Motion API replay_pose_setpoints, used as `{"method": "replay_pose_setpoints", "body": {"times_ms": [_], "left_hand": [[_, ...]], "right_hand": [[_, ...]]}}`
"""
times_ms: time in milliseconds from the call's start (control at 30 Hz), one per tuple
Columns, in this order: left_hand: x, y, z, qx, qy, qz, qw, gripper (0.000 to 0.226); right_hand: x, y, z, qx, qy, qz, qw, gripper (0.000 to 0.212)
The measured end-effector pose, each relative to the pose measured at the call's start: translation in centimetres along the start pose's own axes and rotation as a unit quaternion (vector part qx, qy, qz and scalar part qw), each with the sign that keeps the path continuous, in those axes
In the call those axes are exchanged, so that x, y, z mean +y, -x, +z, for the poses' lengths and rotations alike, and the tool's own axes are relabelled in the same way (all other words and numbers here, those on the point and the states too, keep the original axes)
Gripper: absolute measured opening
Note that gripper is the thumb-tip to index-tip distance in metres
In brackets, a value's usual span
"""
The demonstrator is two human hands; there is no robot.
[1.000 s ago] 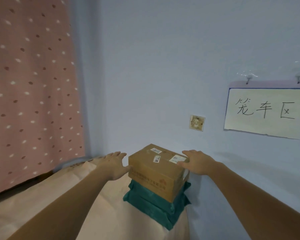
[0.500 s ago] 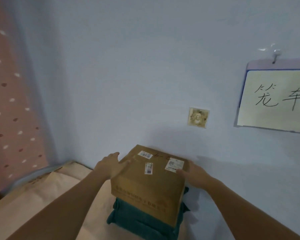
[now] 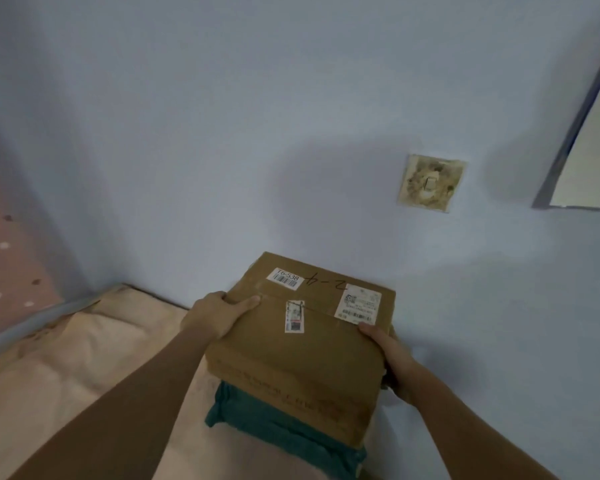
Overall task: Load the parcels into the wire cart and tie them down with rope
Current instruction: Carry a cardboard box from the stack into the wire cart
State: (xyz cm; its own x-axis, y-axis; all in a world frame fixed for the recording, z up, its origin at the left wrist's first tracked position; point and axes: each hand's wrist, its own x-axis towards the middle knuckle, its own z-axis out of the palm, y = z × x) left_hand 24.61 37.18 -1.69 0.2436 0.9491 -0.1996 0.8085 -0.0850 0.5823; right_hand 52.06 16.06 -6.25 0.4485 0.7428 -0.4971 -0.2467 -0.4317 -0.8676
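Observation:
A brown cardboard parcel [image 3: 302, 355] with white shipping labels sits on top of a dark green wrapped parcel [image 3: 278, 431], close to the blue wall. My left hand [image 3: 219, 315] grips the box's left edge, thumb on its top. My right hand [image 3: 392, 358] holds the right side, fingers wrapped around the edge and partly hidden behind it. No wire cart and no rope are in view.
Both parcels rest on a beige paper-covered surface [image 3: 84, 368] that runs to the left. A stained wall switch plate [image 3: 430, 183] is above the box. A paper sign's corner [image 3: 589, 161] shows at the right edge, a pink dotted curtain [image 3: 4, 258] at the left.
My hands went from reaching beside the box to gripping both its sides. The view has moved closer and to the right, so the curtain and sign slid toward the frame edges.

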Motion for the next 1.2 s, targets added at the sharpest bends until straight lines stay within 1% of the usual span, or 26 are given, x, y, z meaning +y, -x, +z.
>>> {"method": "replay_pose_setpoints", "body": {"times_ms": [167,267,433,600,733,800,867,967,1000,1100,1200], "left_hand": [[0.5,1.7,-1.0,-0.024,-0.003,0.013,1.000,0.123],[0.8,3.8,-2.4,-0.001,-0.014,0.024,1.000,0.114],[1.3,8.5,-6.2,0.044,-0.028,0.070,0.996,0.089],[2.3,14.6,-8.9,0.067,0.028,0.103,0.992,0.077],[4.1,20.0,-8.3,0.064,0.070,0.151,0.984,0.070],[5.4,22.9,-7.4,0.033,0.128,0.163,0.978,0.064],[7.0,25.9,-6.2,-0.020,0.198,0.172,0.965,0.063],[10.4,30.9,-4.0,-0.113,0.258,0.189,0.941,0.055],[11.8,32.6,-3.1,-0.156,0.274,0.189,0.930,0.050],[15.7,37.4,0.5,-0.282,0.301,0.195,0.890,0.047],[19.5,43.0,5.0,-0.368,0.295,0.216,0.855,0.045]], "right_hand": [[0.0,0.9,0.4,0.022,-0.034,-0.018,0.999,0.062],[-0.8,2.3,0.1,0.011,-0.043,-0.035,0.998,0.052],[-2.3,6.5,-0.6,-0.023,-0.041,-0.069,0.997,0.061],[-4.7,14.5,-2.5,0.010,0.000,-0.132,0.991,0.059],[-5.0,22.6,-6.1,0.049,0.019,-0.165,0.985,0.062],[-4.5,27.0,-8.5,0.077,0.031,-0.171,0.982,0.071],[-3.4,31.4,-11.2,0.119,0.035,-0.169,0.978,0.081],[-0.8,37.9,-15.7,0.177,0.021,-0.167,0.970,0.090],[0.1,40.0,-17.3,0.192,0.017,-0.169,0.967,0.090],[3.3,46.6,-22.5,0.237,0.002,-0.173,0.956,0.087],[6.5,53.5,-28.0,0.264,-0.013,-0.172,0.949,0.079]]}}
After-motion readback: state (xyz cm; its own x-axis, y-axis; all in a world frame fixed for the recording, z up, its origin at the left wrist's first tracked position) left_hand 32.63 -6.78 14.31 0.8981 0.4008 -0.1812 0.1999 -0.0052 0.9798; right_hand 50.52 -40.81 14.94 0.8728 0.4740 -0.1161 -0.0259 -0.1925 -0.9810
